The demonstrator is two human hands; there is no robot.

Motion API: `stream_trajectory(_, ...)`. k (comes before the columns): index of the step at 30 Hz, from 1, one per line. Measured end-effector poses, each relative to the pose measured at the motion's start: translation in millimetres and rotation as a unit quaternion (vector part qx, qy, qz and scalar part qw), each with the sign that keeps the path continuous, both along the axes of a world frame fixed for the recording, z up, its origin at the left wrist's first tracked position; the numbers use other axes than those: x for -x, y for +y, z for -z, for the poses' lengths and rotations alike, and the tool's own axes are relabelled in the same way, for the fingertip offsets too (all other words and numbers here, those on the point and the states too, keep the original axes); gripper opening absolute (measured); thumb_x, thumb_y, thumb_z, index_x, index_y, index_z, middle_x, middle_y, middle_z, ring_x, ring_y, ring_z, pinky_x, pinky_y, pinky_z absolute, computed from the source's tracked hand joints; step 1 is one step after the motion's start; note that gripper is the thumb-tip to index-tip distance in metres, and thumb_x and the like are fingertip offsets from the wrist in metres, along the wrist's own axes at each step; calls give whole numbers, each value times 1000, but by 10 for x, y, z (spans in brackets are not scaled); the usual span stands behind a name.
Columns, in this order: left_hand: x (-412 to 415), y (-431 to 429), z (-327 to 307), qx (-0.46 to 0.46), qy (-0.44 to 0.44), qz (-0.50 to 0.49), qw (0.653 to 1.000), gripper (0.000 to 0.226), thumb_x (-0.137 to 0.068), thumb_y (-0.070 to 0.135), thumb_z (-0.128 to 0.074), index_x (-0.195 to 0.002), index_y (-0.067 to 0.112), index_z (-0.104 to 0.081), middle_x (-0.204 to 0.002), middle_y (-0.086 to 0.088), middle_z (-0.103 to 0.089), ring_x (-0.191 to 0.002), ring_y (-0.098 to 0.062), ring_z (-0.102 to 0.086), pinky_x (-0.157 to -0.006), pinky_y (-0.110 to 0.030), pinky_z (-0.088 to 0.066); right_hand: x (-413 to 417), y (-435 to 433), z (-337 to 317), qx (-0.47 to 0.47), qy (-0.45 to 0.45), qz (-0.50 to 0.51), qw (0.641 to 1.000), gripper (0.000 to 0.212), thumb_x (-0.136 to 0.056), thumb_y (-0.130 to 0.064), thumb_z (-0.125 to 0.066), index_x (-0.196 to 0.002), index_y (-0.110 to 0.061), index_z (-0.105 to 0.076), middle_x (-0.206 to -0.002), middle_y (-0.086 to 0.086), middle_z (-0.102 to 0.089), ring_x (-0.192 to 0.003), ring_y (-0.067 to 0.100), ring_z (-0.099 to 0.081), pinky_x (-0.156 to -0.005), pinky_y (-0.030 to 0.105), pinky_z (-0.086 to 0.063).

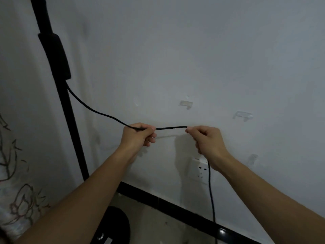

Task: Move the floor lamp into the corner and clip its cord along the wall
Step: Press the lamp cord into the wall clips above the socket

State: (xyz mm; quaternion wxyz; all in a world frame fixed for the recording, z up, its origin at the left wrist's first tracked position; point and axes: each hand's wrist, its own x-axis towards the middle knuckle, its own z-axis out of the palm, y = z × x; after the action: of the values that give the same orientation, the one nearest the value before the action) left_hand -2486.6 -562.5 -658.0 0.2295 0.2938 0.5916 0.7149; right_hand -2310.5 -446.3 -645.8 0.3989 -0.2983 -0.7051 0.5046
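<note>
A black cord point(171, 128) is stretched level between two hands in front of a pale wall point(193, 50), just below two clear clips point(185, 104) stuck there. The left hand point(138, 134) pinches the cord with fingers closed tight on it; the right hand point(208, 140) grips it the same way a little farther along. Left of the hands the cord climbs to a black sleeve on the lamp pole point(70, 110), which stands in the corner beside a patterned curtain point(15, 155). Right of the hands it drops past a white socket point(200, 170) below them, crossing the black skirting point(175, 206). The lamp base point(114, 224) sits on the floor.
</note>
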Motion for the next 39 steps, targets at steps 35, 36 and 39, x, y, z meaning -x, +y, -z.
stream_trajectory(35, -234, 641, -574, -215, -325, 55, 919, 5, -86, -4, -61, -81, -5, -60, -65, -15, -69, -52, -20, -71, -51, -24, -58, 195, 197, -961, -446, -244, 101, 855, 10, -87, -27, -68, -88, -18, -72, -74, -5, -68, -71, 19, -65, -73, 36, -55)
stream_trajectory(36, -237, 639, -586, -217, -320, 57, 921, 3, -86, -5, -61, -83, -5, -60, -70, -16, -69, -54, -21, -71, -53, -25, -59, 162, 203, -943, -445, -245, 102, 856, 8, -86, -24, -68, -90, -18, -72, -74, -5, -68, -71, 19, -66, -74, 36, -55)
stream_trajectory(39, -246, 625, -600, -222, -300, 67, 925, 2, -88, -4, -58, -86, -4, -58, -79, -19, -67, -59, -22, -72, -60, -28, -62, 77, 217, -873, -468, -238, 117, 843, 11, -87, -19, -65, -95, -16, -72, -81, 1, -74, -75, 25, -68, -75, 38, -55)
